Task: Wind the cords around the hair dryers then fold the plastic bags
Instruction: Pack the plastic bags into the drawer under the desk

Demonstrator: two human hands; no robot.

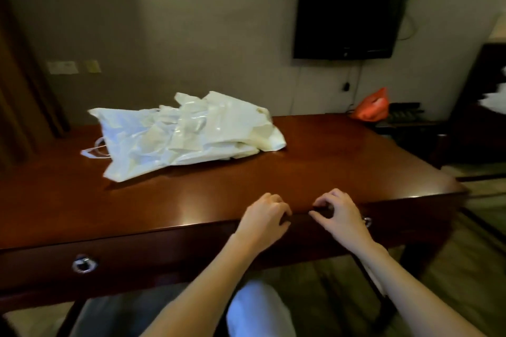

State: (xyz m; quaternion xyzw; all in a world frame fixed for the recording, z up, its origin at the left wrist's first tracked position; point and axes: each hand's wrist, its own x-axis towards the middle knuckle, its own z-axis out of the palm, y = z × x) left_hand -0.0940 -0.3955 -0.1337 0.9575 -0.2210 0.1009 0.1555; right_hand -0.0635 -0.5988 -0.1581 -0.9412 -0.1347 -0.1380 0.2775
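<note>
hotel room | wall-mounted TV | wooden desk | bed edge

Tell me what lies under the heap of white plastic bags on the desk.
The white plastic bags lie crumpled on the brown desk, with loop handles poking out at the heap's left edge. Only the desk top shows around them; whether anything, such as a hair dryer, sits beneath is hidden.

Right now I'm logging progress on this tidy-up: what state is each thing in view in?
plastic bags: unfolded, heaped loosely on the desk.
desk: drawers closed, as far as shows.
left hand: fingers curled at the desk's front edge.
right hand: fingers curled at the same edge.
television: screen dark.
orange bag: crumpled, behind the desk.
hair dryers: none visible.
</note>
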